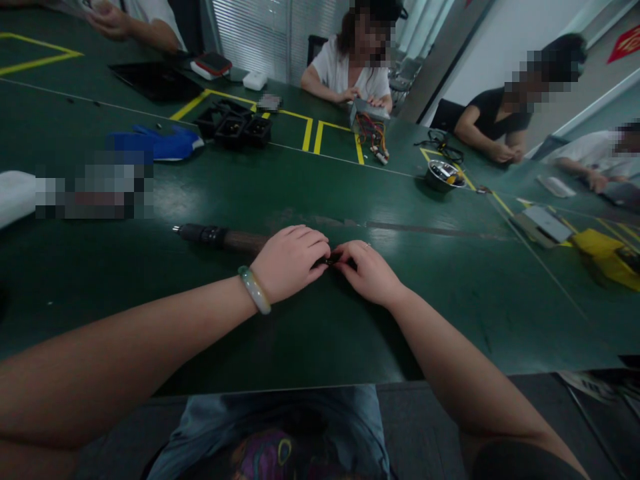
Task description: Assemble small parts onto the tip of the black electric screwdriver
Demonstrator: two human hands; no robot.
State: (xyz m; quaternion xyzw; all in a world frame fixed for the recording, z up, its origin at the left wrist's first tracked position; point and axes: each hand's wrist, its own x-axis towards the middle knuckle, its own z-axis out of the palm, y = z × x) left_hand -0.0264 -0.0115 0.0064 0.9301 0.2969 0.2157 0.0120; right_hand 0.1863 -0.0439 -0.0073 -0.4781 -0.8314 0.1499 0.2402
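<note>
Close to the table's near edge, my left hand [295, 262] and my right hand [369, 270] meet with fingers closed. Between their fingertips is a small dark part [330, 261], mostly covered, so its kind does not show. A jade-like bangle [255, 290] circles my left wrist. Just behind my left hand lies an electric screwdriver [215, 236] with a black front and brown grip, its bit pointing left; my hand covers its right end.
Blue gloves [155, 142] and black plastic trays [233, 125] lie at the back left. A metal bowl [444, 175] of small parts stands right of centre. Across the green table [320, 340], a person works at a power supply [369, 119] with loose wires. Other people sit around.
</note>
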